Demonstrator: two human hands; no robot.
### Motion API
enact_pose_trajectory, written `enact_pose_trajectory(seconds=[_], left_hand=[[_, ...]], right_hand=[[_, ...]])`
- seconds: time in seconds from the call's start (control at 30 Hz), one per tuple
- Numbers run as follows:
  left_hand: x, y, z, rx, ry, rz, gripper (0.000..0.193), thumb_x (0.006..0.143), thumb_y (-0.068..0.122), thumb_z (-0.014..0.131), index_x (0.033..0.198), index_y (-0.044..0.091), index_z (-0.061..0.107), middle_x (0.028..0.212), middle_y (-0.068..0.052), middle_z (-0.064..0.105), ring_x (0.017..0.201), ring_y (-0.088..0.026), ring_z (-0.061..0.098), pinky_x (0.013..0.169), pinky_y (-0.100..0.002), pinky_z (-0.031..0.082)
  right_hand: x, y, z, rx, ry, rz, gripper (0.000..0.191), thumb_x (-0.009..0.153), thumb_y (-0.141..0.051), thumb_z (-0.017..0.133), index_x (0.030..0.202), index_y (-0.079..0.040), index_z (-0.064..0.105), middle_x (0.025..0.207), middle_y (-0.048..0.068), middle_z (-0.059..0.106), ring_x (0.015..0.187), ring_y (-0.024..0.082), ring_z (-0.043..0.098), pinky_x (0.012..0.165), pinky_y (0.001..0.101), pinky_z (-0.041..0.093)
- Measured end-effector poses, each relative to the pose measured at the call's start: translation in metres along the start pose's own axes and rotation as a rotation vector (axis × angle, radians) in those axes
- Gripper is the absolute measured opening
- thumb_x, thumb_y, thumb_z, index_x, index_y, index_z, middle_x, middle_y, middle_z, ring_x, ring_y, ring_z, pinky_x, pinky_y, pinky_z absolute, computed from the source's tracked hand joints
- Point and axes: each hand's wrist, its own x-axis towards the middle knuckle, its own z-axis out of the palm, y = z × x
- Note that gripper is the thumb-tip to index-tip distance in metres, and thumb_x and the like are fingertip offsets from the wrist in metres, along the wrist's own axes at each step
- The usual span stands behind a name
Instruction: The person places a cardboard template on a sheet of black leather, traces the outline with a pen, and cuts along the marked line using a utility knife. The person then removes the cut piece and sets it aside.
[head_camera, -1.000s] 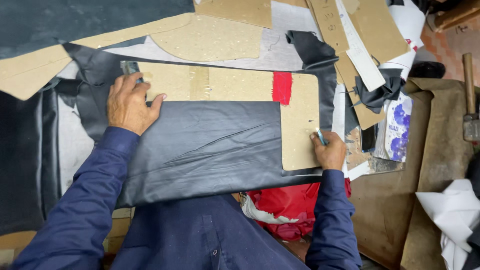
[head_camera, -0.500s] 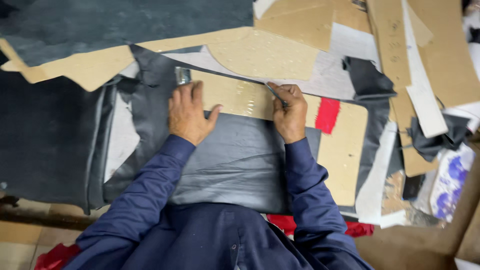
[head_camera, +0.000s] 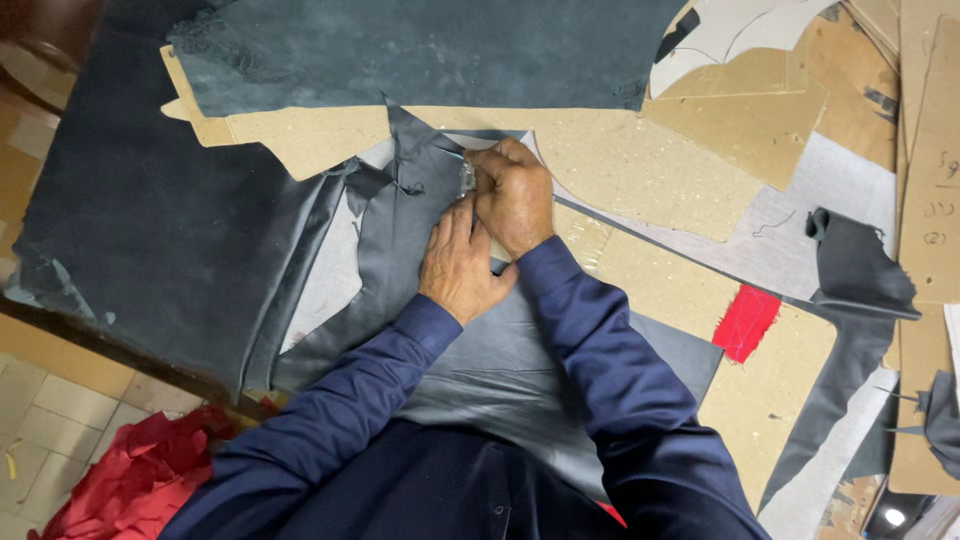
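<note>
Grip: both hands bunched together at 1 spot, right hand (head_camera: 513, 195) curled shut over a small shiny metal tool (head_camera: 467, 178), left hand (head_camera: 462, 262) pressed flat just below it, fingers closed but holding nothing that shows
Tool: mostly hidden under the right fingers, only a glint shows, so can't tell exactly what kind it is
Where it sits: tool tip rests on the edge of the dark grey leather piece (head_camera: 400, 230), right where that meets the tan cardboard pattern with the red patch (head_camera: 770, 370)
Leather: lies smooth under both forearms, spreading down toward the body, with a pointed flap sticking up beside the hands
Sleeves: navy blue sleeves (head_camera: 600, 370), both arms coming in from the bottom and nearly touching at the wrists
Around: big dark blue-grey hide (head_camera: 430, 50) across the top, more speckled tan cardboard sheets (head_camera: 660, 170) under and right of it
Right side: a loose dark leather scrap (head_camera: 855, 265) well apart from the hands
Floor: red cloth heap (head_camera: 130, 480) at bottom left on beige tiles (head_camera: 50, 400)
</note>
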Motion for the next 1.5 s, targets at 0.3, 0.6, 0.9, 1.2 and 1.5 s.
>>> enact_pose_trajectory(seconds=[0.3, 0.6, 0.9, 1.2, 1.5], left_hand=[[0.000, -0.007, 0.001, -0.076, 0.011, -0.034, 0.087, 0.072, 0.040, 0.086, 0.133, -0.013, 0.053, 0.145, -0.028, 0.048, 0.145, -0.040, 0.038, 0.117, -0.049, 0.037], [0.003, -0.001, 0.001, 0.024, -0.040, -0.107, 0.090, 0.069, 0.051, 0.085, 0.131, -0.008, 0.057, 0.149, -0.027, 0.044, 0.139, -0.039, 0.040, 0.099, -0.051, 0.039], [0.003, 0.007, 0.001, 0.118, -0.008, -0.049, 0.103, 0.081, 0.066, 0.077, 0.147, -0.007, 0.048, 0.155, -0.024, 0.038, 0.131, -0.037, 0.043, 0.101, -0.050, 0.036], [0.001, 0.019, 0.002, 0.175, -0.012, -0.041, 0.100, 0.087, 0.067, 0.075, 0.149, -0.007, 0.048, 0.155, -0.024, 0.041, 0.133, -0.038, 0.043, 0.101, -0.053, 0.037], [-0.010, 0.029, 0.010, 0.226, -0.058, 0.001, 0.096, 0.089, 0.060, 0.082, 0.146, -0.012, 0.053, 0.153, -0.025, 0.043, 0.133, -0.038, 0.040, 0.114, -0.054, 0.034]], right_hand=[[0.011, 0.004, 0.016, -0.040, -0.020, -0.003, 0.019, 0.082, 0.006, 0.075, 0.098, -0.004, 0.079, 0.087, 0.011, 0.070, 0.075, 0.029, 0.069, 0.066, 0.0368, 0.056], [0.010, 0.004, 0.007, -0.134, -0.036, -0.027, 0.030, 0.065, 0.006, 0.073, 0.093, -0.003, 0.078, 0.085, 0.014, 0.068, 0.085, 0.033, 0.067, 0.073, 0.0417, 0.056], [-0.027, 0.028, -0.050, -0.251, -0.008, -0.014, 0.025, 0.073, 0.009, 0.070, 0.092, -0.005, 0.078, 0.087, 0.011, 0.068, 0.088, 0.030, 0.067, 0.075, 0.0395, 0.057], [-0.075, 0.065, -0.131, -0.303, 0.019, 0.024, 0.021, 0.076, 0.010, 0.072, 0.091, -0.005, 0.077, 0.084, 0.012, 0.066, 0.084, 0.032, 0.064, 0.071, 0.0411, 0.054], [-0.130, 0.116, -0.228, -0.374, 0.006, 0.040, 0.025, 0.073, 0.011, 0.070, 0.090, -0.005, 0.077, 0.087, 0.012, 0.067, 0.086, 0.032, 0.065, 0.074, 0.0405, 0.055]])
